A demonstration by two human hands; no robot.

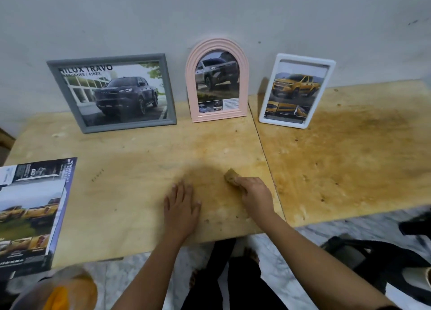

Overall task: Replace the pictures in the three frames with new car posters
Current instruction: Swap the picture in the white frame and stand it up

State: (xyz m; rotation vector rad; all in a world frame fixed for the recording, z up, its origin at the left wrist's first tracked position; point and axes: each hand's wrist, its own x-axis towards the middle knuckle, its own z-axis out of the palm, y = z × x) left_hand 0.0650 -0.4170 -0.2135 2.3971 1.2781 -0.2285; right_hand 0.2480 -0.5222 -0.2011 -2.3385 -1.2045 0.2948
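We wipe the table (338, 158) with a brown sponge (230, 177), which the right hand (255, 194) grips with fingers curled over it. The left hand (182, 204) lies flat beside it, fingers straight and nearly together. We judge short, light strokes best, staying well short of the frames. The gray frame (107, 60), pink frame (219, 118) and white frame (283, 123) stand at the back against the wall, each showing a pickup poster. Brochure pages (30, 211) lie at the table's left edge.
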